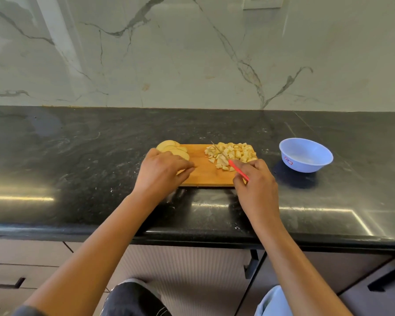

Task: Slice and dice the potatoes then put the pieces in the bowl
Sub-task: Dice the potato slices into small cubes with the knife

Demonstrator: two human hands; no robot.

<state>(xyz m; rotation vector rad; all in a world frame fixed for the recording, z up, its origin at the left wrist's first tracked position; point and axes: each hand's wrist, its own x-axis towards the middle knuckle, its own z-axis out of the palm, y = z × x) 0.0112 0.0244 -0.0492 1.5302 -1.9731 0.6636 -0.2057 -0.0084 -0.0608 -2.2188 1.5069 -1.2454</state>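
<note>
head view: right hand (254, 185) grips knife (234, 166) over diced potato (236, 152); left hand (161, 173) pinches potato slice (180, 171) on board (202, 176)

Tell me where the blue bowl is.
In the head view the blue bowl sits on the black counter, right of the cutting board and apart from it, beyond the right hand.

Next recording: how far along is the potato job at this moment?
Done: a pile of diced potato sits on the right of the cutting board. In hand: the right hand grips the red-handled knife, blade at the pile, while the left hand pinches one of the slices at the board's left. Left: dicing those slices and moving everything into the blue bowl, which looks empty.
</note>
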